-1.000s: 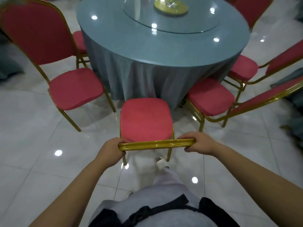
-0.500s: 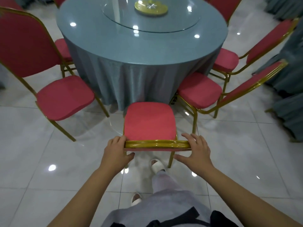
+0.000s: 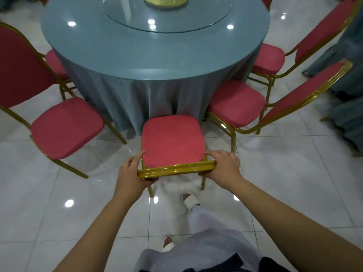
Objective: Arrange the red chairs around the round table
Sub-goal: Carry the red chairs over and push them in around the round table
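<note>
A red chair [image 3: 172, 142] with a gold frame stands directly in front of me, its seat front touching the drape of the round table [image 3: 149, 54] covered in grey-blue cloth. I see its backrest from above as a gold top rail. My left hand [image 3: 130, 175] grips the rail's left end, thumb underneath and fingers reaching along the seat's side. My right hand [image 3: 224, 165] grips the right end, fingers over the rail and thumb below.
Another red chair [image 3: 64, 126] stands at the left, angled to the table, with one more seat [image 3: 55, 63] behind it. Two chairs [image 3: 235, 103] [image 3: 269, 57] sit at the right. A glass turntable [image 3: 167, 18] tops the table. Grey-draped furniture [image 3: 349, 75] lines the right edge. My slippered foot [image 3: 190, 201] is behind the chair.
Half a second ago both hands lay open at the rail; now they grip it again. The chair sits closer to the table, its seat against the cloth, and I have stepped forward.
</note>
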Demonstrator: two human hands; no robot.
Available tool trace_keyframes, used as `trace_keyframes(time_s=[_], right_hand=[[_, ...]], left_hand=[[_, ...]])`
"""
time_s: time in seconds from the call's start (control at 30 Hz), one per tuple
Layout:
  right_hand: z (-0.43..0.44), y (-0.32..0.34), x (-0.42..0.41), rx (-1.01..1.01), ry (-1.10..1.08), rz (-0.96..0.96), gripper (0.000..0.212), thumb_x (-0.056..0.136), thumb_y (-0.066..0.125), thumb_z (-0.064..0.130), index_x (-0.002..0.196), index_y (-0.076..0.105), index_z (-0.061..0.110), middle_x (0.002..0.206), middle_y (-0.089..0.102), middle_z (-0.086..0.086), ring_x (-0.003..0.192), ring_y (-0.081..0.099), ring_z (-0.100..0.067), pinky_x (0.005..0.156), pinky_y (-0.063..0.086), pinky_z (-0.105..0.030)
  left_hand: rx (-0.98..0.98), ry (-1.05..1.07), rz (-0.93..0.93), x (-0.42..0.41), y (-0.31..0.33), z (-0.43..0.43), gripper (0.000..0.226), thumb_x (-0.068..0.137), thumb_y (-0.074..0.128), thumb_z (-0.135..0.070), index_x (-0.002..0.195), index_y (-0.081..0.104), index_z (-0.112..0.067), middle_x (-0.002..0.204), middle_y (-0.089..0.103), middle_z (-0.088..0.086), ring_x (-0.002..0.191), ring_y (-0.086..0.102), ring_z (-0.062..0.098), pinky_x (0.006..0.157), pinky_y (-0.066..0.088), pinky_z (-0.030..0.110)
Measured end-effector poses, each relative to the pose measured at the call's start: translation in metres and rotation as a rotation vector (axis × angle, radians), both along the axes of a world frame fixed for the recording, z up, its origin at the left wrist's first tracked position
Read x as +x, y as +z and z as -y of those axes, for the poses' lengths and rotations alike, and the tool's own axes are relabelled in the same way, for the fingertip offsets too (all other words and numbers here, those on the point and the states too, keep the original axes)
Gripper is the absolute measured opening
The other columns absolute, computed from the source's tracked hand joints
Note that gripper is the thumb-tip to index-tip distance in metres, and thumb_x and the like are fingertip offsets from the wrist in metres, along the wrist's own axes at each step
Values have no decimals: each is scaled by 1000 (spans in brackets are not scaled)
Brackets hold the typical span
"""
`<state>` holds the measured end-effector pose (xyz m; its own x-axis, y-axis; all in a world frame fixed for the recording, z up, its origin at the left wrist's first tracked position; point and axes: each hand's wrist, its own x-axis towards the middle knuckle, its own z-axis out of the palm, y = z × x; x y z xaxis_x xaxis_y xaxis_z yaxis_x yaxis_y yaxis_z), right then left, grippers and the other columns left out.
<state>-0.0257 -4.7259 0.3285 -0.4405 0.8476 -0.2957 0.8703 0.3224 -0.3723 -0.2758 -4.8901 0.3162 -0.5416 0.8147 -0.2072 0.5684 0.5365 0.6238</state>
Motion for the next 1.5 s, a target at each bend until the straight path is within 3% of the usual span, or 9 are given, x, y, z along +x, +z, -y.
trace_keyframes(time_s=[0.23, 0.63, 0.8, 0.93, 1.13, 1.33, 1.5], right_hand=[[-57, 2, -42, -60, 42, -80, 84, 67, 74, 66, 141, 39, 49, 142, 47, 9, 125, 36, -25, 102, 24, -42], [-117, 2, -84, -198, 253, -140, 90, 69, 74, 62, 145, 25, 54, 156, 25, 12, 140, 17, -26, 114, 14, -48], [-134, 5, -81, -274, 324, -106, 92, 68, 68, 70, 147, 27, 49, 157, 27, 9, 144, 13, -22, 115, 13, -51], [-144, 24, -81, -302, 410, -112, 97, 63, 60, 83, 147, 31, 46, 154, 35, 7, 144, 21, -23, 114, 17, -49], [-130, 65, -124, -315, 507, -307, 82, 73, 60, 78, 145, 38, 46, 154, 37, 11, 144, 24, -19, 117, 22, -49], [-88, 80, -192, -365, 610, -431, 68, 84, 65, 61, 144, 44, 38, 149, 43, 9, 139, 34, -18, 115, 30, -48], [-52, 79, -252, -293, 765, -351, 65, 87, 65, 56, 145, 45, 34, 149, 43, 8, 139, 31, -16, 115, 28, -42]], left_hand=[[-88, 18, -18, -46, 6, -61, 76, 68, 89, -38, 135, 53, -32, 132, 54, 6, 122, 50, 28, 96, 47, 46], [-167, 175, -24, -93, 21, -118, 72, 66, 92, -25, 130, 58, -21, 131, 59, 12, 119, 56, 30, 96, 47, 43], [-188, 201, -42, -91, 21, -129, 101, 62, 93, -21, 148, 40, -27, 140, 52, 15, 128, 49, 34, 103, 42, 46], [-187, 190, -30, -78, 23, -118, 118, 62, 93, -31, 152, 18, -43, 156, 29, 7, 141, 30, 33, 113, 33, 53], [-83, 226, 52, -48, 40, -78, 113, 68, 89, -36, 148, 12, -57, 164, 8, -3, 149, 13, 25, 116, 26, 50], [-55, 386, 90, -63, 58, -28, 94, 82, 79, -38, 152, 16, -47, 162, 18, -5, 146, 24, 23, 118, 29, 47], [33, 527, 132, -103, 56, 20, 87, 86, 74, -38, 150, 17, -53, 160, 24, -8, 144, 28, 16, 114, 29, 40]])
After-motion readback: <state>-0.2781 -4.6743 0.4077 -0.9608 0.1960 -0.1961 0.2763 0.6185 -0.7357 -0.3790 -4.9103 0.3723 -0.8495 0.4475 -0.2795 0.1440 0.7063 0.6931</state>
